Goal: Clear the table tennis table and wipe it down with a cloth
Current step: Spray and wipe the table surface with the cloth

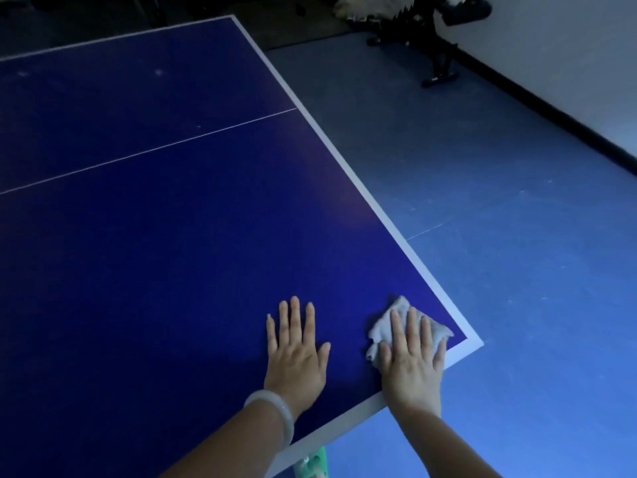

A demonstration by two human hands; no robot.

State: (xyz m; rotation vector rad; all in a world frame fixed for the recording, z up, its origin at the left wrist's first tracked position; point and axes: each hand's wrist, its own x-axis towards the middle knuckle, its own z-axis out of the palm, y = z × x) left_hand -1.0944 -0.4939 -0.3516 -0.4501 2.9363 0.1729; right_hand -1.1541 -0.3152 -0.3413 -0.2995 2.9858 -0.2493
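The dark blue table tennis table (165, 243) with white edge lines fills the left and middle of the head view. A crumpled white cloth (379, 331) lies on it close to the near right corner. My right hand (412, 357) presses flat on the cloth with straight fingers. To its left, my left hand (296, 353) rests flat on the bare tabletop, fingers spread, a pale bangle on its wrist.
The table's white corner (474, 343) is just right of the cloth. Blue floor (517, 253) stretches to the right. A black exercise machine (434, 36) stands at the far wall. Something green (315, 464) shows under the near table edge.
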